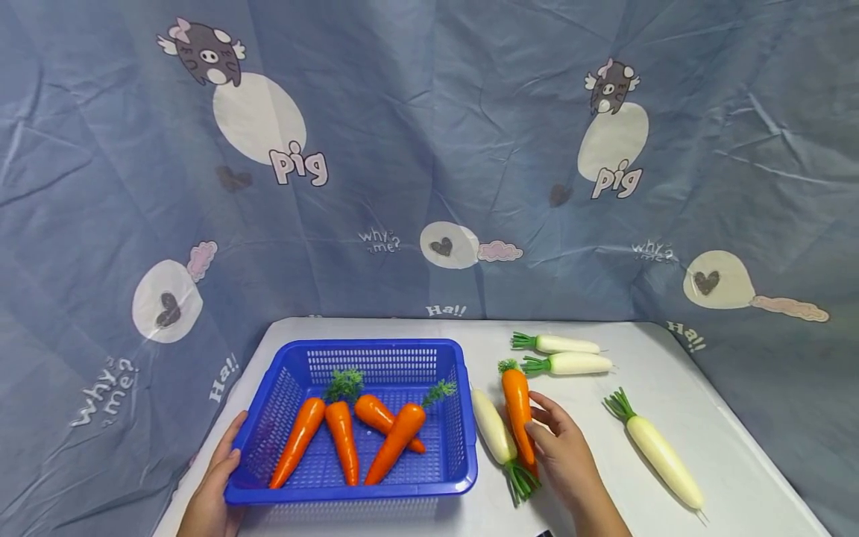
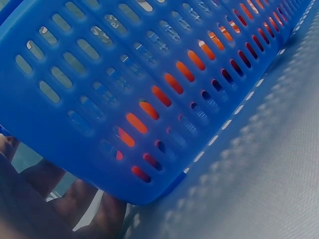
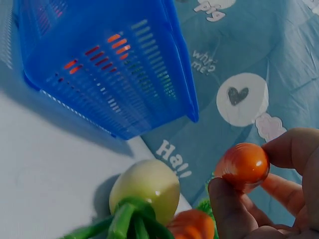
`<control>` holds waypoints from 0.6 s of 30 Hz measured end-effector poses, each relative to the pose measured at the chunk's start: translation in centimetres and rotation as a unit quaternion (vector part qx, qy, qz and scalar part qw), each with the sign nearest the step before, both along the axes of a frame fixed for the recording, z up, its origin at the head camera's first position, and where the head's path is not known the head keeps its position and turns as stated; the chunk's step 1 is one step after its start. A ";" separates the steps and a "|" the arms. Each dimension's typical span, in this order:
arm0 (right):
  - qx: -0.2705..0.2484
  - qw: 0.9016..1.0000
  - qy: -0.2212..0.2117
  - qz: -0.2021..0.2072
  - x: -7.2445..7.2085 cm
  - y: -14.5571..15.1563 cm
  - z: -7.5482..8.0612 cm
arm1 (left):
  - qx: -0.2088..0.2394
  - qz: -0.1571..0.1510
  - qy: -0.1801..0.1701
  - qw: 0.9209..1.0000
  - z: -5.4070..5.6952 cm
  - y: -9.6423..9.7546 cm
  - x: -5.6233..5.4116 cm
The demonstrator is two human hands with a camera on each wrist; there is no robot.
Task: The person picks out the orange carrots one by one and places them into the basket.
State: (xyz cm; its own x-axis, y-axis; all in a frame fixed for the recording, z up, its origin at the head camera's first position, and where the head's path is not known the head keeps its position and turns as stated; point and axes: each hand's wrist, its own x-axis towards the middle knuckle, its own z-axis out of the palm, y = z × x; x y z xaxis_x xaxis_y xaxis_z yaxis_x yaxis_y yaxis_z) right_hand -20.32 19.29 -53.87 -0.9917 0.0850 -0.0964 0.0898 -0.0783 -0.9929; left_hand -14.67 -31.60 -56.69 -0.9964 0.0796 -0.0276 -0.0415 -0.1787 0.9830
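Note:
My right hand [image 1: 567,447] pinches an orange carrot [image 1: 516,399] between thumb and fingers, its leafy top pointing away. In the right wrist view the held carrot [image 3: 244,167] shows its blunt end. Another carrot [image 3: 192,226] lies below it, mostly hidden. Just left of them is a white radish [image 1: 493,426] with green stalks toward me. Several carrots [image 1: 397,441] lie in the blue plastic basket [image 1: 349,493]. My left hand [image 1: 213,488] touches the basket's left side with its fingers extended; in the left wrist view some fingertips are hidden by the basket [image 2: 134,191].
Two white radishes [image 1: 570,363] lie at the back of the white table [image 1: 644,514], right of the basket. One larger radish [image 1: 664,461] lies at the far right. A blue printed cloth [image 1: 376,149] hangs behind and around the table. A small black object [image 1: 545,534] shows at the bottom edge.

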 end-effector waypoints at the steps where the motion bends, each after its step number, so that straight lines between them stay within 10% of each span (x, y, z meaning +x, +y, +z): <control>1: -0.009 1.000 0.002 0.003 0.0 -0.1 0.1 | -0.001 0.000 0.000 1.000 0.0 0.0 0.0; 18: -0.010 0.999 0.021 0.026 1.1 -1.3 2.3 | -0.013 0.007 0.021 1.000 -0.2 0.1 -0.1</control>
